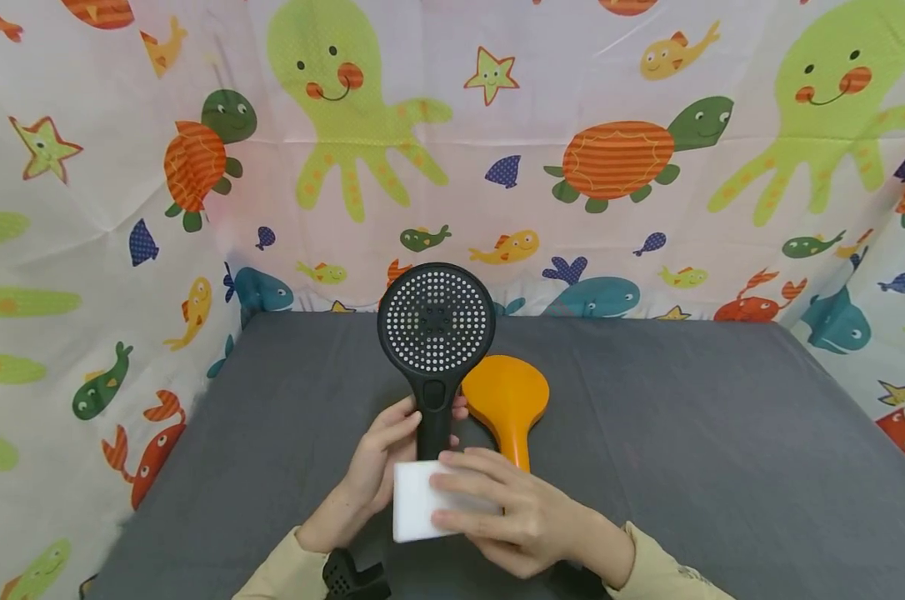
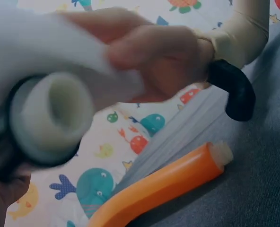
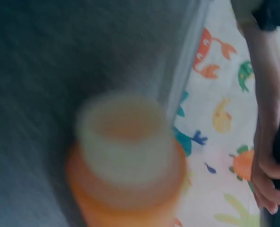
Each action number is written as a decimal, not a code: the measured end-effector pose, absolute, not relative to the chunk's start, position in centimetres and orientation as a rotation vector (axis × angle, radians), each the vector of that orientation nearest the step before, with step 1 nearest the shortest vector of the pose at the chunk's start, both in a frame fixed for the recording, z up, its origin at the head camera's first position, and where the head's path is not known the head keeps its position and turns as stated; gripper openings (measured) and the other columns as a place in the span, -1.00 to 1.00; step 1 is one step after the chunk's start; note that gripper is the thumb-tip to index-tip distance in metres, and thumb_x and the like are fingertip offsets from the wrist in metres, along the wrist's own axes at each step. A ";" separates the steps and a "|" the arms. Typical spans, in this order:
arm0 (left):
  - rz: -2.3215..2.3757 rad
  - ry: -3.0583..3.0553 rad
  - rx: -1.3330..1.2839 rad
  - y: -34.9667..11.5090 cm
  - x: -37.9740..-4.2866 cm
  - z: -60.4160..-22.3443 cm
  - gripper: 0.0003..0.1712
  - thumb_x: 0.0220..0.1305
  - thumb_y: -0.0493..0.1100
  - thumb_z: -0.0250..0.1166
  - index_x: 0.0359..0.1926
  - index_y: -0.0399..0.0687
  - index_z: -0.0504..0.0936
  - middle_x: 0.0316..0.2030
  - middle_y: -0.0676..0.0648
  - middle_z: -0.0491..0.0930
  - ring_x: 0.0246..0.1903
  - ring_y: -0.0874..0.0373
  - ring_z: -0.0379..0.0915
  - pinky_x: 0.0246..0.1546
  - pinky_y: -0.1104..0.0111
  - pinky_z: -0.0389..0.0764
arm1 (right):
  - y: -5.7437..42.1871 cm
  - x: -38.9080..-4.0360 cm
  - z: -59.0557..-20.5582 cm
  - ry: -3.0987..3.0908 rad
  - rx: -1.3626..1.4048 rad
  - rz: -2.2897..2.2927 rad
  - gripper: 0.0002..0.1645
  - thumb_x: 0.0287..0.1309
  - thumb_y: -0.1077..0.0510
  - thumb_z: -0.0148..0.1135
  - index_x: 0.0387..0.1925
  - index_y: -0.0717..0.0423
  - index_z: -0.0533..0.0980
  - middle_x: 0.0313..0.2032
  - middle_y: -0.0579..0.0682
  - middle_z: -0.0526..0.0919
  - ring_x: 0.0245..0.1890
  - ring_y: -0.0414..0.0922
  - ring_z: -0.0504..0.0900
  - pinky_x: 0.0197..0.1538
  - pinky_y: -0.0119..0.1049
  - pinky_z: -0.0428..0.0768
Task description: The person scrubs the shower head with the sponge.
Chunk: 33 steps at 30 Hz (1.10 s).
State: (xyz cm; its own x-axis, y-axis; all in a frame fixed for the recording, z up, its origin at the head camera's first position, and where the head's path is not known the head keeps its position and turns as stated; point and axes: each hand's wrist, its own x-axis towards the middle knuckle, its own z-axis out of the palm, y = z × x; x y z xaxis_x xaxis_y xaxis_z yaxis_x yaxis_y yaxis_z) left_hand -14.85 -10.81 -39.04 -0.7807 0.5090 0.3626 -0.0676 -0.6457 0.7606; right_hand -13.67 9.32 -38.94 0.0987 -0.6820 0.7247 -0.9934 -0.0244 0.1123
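In the head view my left hand (image 1: pixel 373 462) grips the handle of a black shower head (image 1: pixel 436 396), held upright with its round, dotted face toward me. My right hand (image 1: pixel 527 517) holds a white sponge block (image 1: pixel 417 504) between fingers and thumb, in front of the lower handle. The left wrist view has the blurred sponge (image 2: pixel 31 47) overlapping the handle beside its pale hollow connector (image 2: pixel 33 120). Behind the hands lies an orange shower head (image 1: pixel 507 392), its handle pointing toward me. Its pale connector (image 3: pixel 126 163) looms large and blurred in the right wrist view.
A dark grey cloth (image 1: pixel 692 467) covers the table. Around its back and sides hangs a white curtain (image 1: pixel 437 108) printed with sea animals. A black strap device (image 1: pixel 351 575) sits at the left wrist.
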 end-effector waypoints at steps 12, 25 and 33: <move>2.471 1.392 0.488 -10.5 -14.5 -39.3 -0.66 0.37 -0.35 -0.15 0.13 -0.21 0.31 0.00 0.00 0.42 0.03 0.23 0.30 0.12 0.38 0.25 | 8.6 -15.3 -38.9 -1.776 1.467 0.770 -0.62 0.26 0.18 0.01 0.07 0.22 0.48 0.17 0.32 0.32 0.21 0.26 0.23 0.26 0.01 0.24; 2.566 1.330 0.633 -10.6 -14.5 -39.1 -0.69 0.35 -0.44 -0.08 -0.04 -0.16 0.53 -0.16 -0.02 0.53 -0.20 0.26 0.40 -0.18 0.49 0.47 | 8.4 -14.7 -39.8 -1.767 1.372 0.886 -0.54 0.25 0.17 0.09 0.15 0.27 0.40 0.14 0.38 0.26 0.20 0.26 0.22 0.25 -0.08 0.27; 2.615 1.405 0.569 -10.7 -14.7 -38.8 -0.67 0.32 -0.47 -0.06 -0.09 -0.15 0.58 -0.22 -0.05 0.57 -0.21 0.20 0.45 -0.15 0.43 0.49 | 8.2 -12.7 -40.6 -1.937 1.305 1.007 -0.45 0.25 0.04 0.10 0.21 0.22 0.37 0.17 0.32 0.18 0.11 0.12 0.26 -0.03 -0.16 0.48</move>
State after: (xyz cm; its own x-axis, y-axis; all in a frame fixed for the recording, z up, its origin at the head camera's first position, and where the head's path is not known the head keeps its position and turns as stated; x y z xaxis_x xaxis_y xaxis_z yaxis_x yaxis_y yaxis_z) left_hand -14.74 -10.65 -38.79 -0.9222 0.2771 0.2696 0.0720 -0.5621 0.8239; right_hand -12.74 8.16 -40.60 -0.3456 -0.4909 0.7998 -0.9366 0.2325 -0.2620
